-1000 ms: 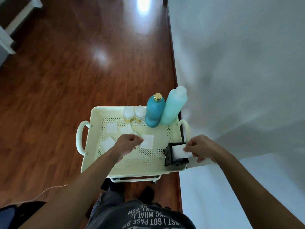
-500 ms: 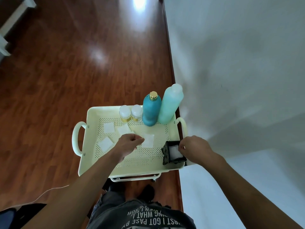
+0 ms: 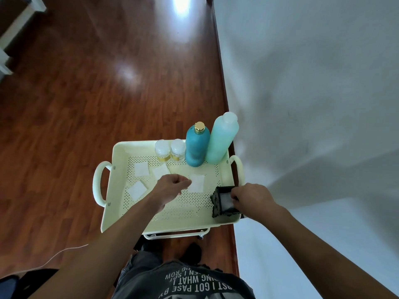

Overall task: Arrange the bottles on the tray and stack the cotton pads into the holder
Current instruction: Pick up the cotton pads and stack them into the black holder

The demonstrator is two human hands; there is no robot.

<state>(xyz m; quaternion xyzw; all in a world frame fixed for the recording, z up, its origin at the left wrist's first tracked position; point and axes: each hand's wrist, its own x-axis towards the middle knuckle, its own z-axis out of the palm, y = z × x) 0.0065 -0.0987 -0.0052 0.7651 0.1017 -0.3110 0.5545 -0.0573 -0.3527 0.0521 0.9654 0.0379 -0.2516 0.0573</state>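
A cream perforated tray (image 3: 172, 228) holds a dark teal bottle with a gold cap (image 3: 197, 147), a pale green bottle (image 3: 221, 139) and two small white-lidded jars (image 3: 162, 148) (image 3: 177, 147), all upright along its far edge. Loose white cotton pads (image 3: 141, 168) (image 3: 161, 171) (image 3: 136, 190) lie on the tray's left half. My left hand (image 3: 168, 188) pinches the left edge of another pad (image 3: 197, 183) lying mid-tray. The black holder (image 3: 216, 203) stands in the near right corner. My right hand (image 3: 252, 199) reaches over its right rim, fingers on the pad inside (image 3: 226, 201).
The tray rests on a white cart frame (image 3: 177, 234) over a glossy wood floor (image 3: 86, 93). A white wall (image 3: 313, 104) runs close along the tray's right side. A thin white cable (image 3: 64, 251) lies on the floor at lower left. White furniture (image 3: 13, 29) stands far left.
My right hand has brought a pad from the holder's right edge down into the holder. My left hand has stayed pinched at the mid-tray pad.
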